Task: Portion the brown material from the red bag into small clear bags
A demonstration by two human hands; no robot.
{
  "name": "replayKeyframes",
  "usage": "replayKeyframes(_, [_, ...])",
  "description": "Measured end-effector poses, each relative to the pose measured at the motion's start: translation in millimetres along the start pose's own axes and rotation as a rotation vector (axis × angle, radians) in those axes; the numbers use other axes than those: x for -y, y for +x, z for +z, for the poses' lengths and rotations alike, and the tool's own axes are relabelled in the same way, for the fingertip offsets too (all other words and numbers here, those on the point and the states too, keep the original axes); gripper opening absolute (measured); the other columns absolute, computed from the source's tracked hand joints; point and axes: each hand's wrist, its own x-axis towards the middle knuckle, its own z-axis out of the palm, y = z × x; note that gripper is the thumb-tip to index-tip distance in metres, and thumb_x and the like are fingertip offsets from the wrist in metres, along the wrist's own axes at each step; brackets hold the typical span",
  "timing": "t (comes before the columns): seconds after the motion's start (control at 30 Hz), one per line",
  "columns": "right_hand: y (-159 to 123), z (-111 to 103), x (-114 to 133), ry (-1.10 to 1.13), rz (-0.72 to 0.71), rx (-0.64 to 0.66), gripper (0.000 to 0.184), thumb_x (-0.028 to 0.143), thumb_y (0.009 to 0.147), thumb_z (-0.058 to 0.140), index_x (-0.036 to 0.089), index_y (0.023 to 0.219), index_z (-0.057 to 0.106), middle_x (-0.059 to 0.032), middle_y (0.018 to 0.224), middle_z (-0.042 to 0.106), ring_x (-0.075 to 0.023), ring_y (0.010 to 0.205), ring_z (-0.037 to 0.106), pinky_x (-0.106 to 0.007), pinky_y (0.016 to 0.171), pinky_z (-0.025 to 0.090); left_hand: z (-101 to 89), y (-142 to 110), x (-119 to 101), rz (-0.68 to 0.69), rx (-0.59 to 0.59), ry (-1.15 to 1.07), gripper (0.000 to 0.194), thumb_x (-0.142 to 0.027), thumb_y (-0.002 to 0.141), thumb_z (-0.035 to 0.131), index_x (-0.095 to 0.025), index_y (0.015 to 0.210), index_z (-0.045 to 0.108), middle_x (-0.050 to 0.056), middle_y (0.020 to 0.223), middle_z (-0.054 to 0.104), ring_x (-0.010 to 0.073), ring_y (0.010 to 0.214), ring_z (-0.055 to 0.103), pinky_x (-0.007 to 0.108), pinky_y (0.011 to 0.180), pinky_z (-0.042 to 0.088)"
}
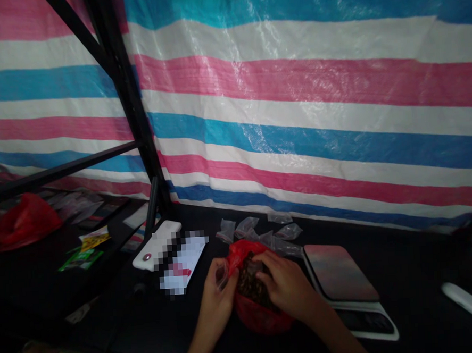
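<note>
In the head view, my left hand (215, 305) is pinching a small clear plastic bag (222, 277), while my right hand (286, 285) is gripping dark dried pieces (248, 285), fingers together, in the red plastic bag (260, 317) sitting on the black tabletop (417, 261) beside a digital scale (340, 274).

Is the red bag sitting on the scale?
No, the red bag sits on the black table, left of the scale, with the left hand and right hand at its mouth.

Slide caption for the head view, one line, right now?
Left hand holds a small clear plastic bag while right hand touches dark dried material in a red plastic bag beside a digital scale.
</note>
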Motion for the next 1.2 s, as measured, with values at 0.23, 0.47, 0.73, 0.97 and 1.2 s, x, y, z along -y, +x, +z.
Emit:
replayKeyframes(0.23, [-2,2,-2,0.003,-0.074,0.051,0.046,0.011,0.083,0.054,0.021,0.128,0.060,-0.0089,0.128,0.062,-0.0253,0.116,0.061,-0.036,0.099,0.044,0.2,-5,3,0.055,-0.098,-0.025,0.026,-0.043,0.087,0.066,-0.020,0.091,0.055,0.003,0.092,0.063,0.0184,0.090,0.062,0.030,0.085,0.053])
replayKeyframes(0.47, [1,7,-3,0.033,-0.087,0.029,0.043,0.012,0.085,0.052,0.024,0.125,0.063,-0.0071,0.126,0.063,-0.0239,0.116,0.061,-0.035,0.099,0.045,-0.7,-9,5,0.079,-0.105,0.046,0.018,-0.035,0.087,0.065,-0.021,0.089,0.054,0.000,0.086,0.060,0.0167,0.083,0.060,0.028,0.080,0.052])
replayKeyframes(0.73, [0,5,-2,0.072,-0.098,0.004,0.045,0.010,0.082,0.056,0.023,0.125,0.064,-0.0067,0.123,0.067,-0.0236,0.115,0.062,-0.035,0.101,0.043,-3.7,-9,-6,-0.003,-0.099,-0.062,0.034,-0.047,0.078,0.075,-0.020,0.080,0.056,-0.001,0.080,0.060,0.0169,0.079,0.060,0.025,0.076,0.051])
replayKeyframes(0.97, [-1,5,7,0.146,-0.172,0.003,0.046,0.007,0.081,0.056,0.025,0.122,0.065,-0.0055,0.121,0.068,-0.0226,0.112,0.062,-0.034,0.099,0.045,-4.4,-9,-4,-0.110,-0.123,-0.240,0.033,-0.041,0.075,0.078,-0.019,0.087,0.057,0.000,0.086,0.063,0.0173,0.081,0.063,0.027,0.075,0.051])
replayKeyframes(1.2, [-2,0,3,0.223,-0.145,-0.013,0.042,0.009,0.084,0.054,0.024,0.122,0.063,-0.0061,0.120,0.070,-0.0228,0.112,0.064,-0.035,0.098,0.045,-8.6,-15,-3,0.201,-0.230,-0.004,0.034,-0.035,0.081,0.071,-0.020,0.107,0.055,0.006,0.106,0.061,0.0213,0.100,0.062,0.031,0.088,0.051])
